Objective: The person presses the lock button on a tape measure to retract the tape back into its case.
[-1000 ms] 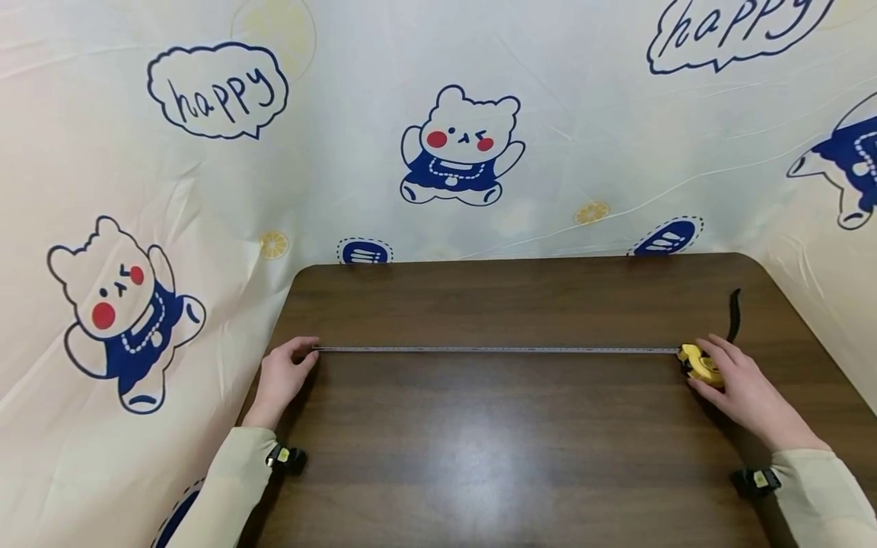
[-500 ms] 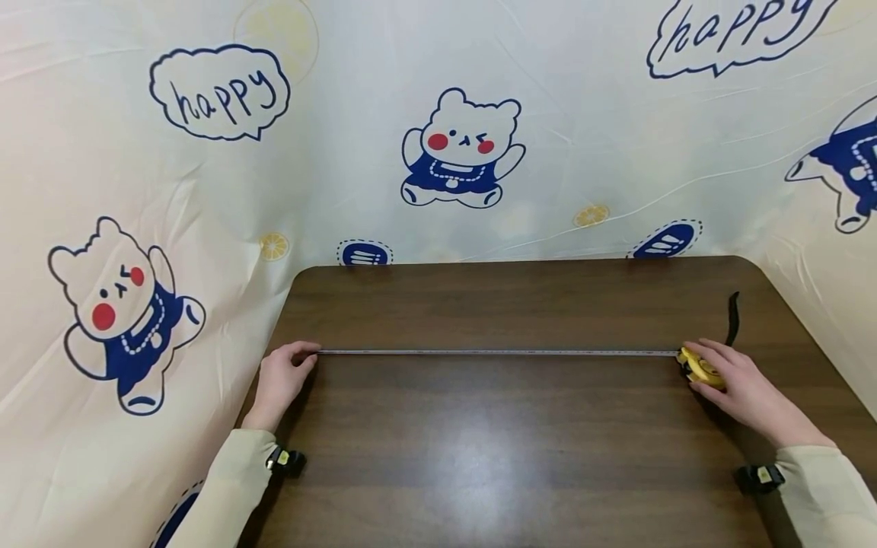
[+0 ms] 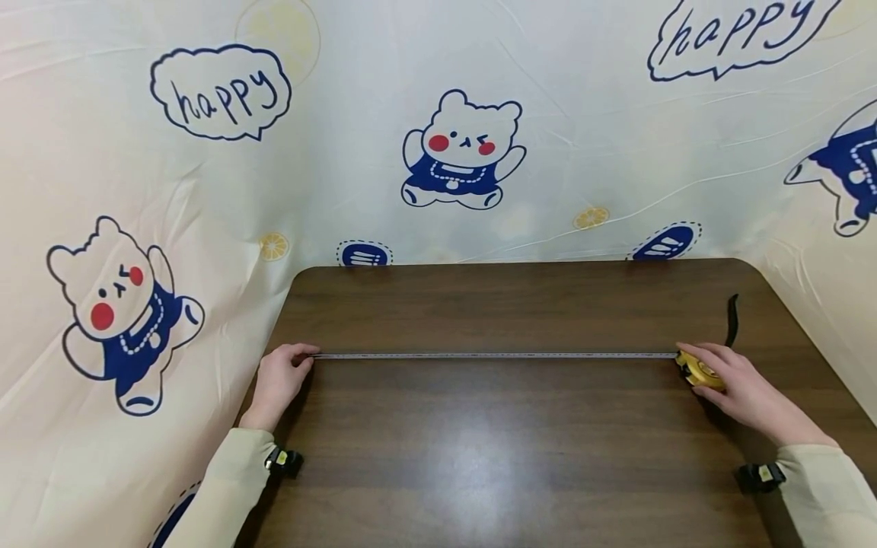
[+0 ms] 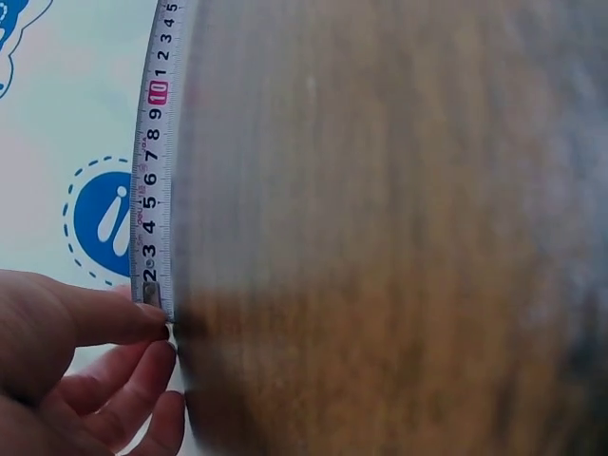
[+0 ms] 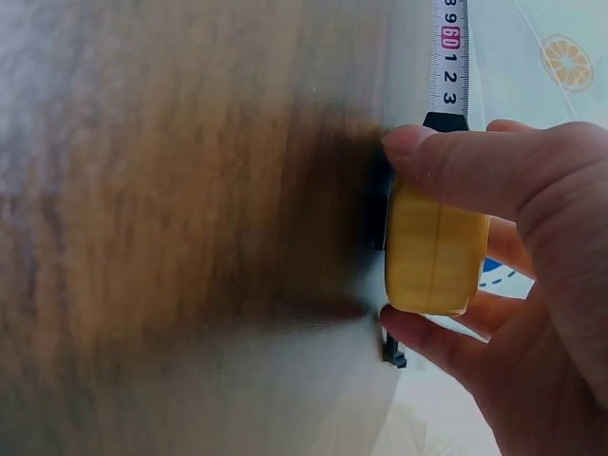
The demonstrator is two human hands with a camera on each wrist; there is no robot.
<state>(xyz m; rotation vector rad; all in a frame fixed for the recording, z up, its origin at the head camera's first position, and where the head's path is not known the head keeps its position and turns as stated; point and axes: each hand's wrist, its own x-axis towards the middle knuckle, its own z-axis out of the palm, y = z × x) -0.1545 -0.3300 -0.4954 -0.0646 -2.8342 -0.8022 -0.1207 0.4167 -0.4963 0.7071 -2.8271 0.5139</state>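
Note:
A yellow and black tape measure [image 3: 699, 371] sits at the right of the brown table, gripped by my right hand [image 3: 743, 388]. Its white blade [image 3: 493, 355] runs straight across to the left side, where my left hand [image 3: 279, 384] pinches the end between thumb and finger. In the left wrist view the blade's low numbers [image 4: 152, 180] show just past the fingertips of that hand. The right wrist view has the tape measure's case [image 5: 437, 252] between thumb and fingers, with the blade [image 5: 449, 57] leaving its black mouth just past the 60 mark.
A black strap [image 3: 732, 320] sticks out behind the tape measure. Patterned cloth [image 3: 548, 114] hangs behind and beside the table [image 3: 479, 304]. Each sleeve carries a small black camera, one at the left wrist [image 3: 284, 462] and one at the right wrist [image 3: 760, 478].
Both hands keep their hold on the tape measure and its blade end. Everything sits very slightly lower in view; the tape measure's case looks tilted a little more under the right hand.

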